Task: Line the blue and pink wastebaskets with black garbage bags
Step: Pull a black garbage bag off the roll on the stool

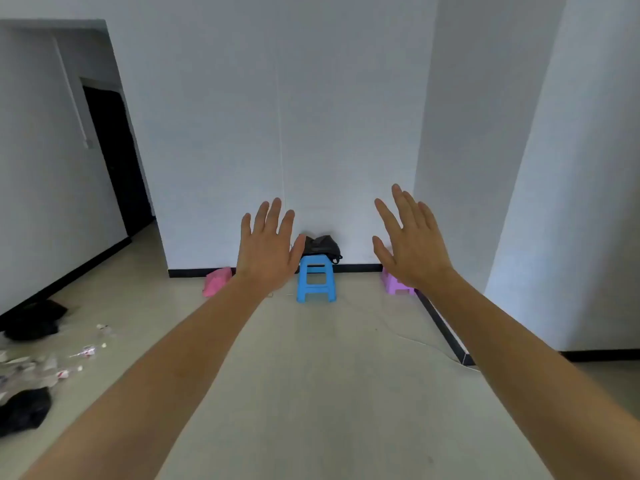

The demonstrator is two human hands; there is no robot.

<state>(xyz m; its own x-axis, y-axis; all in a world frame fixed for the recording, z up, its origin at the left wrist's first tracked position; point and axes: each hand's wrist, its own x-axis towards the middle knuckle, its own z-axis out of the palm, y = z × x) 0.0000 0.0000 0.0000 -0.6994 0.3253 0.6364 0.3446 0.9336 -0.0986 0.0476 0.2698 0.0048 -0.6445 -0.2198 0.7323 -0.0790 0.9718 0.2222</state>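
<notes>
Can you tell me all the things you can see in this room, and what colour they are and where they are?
stool: 1, blue, on the floor at the far wall, in the middle
black bags: a crumpled pile, count unclear, black, on top of the stool
pink thing: 1, pink, on the floor by the wall, left of the stool, partly hidden
purple stool: 1, purple, by the wall on the right, partly hidden
litter: several bits, clear and white, on the floor at the left
dark heaps: 2, black, on the floor at the left
cord: 1, white, on the floor at the right
left hand: 1, open, held out
right hand: 1, open, held out
</notes>
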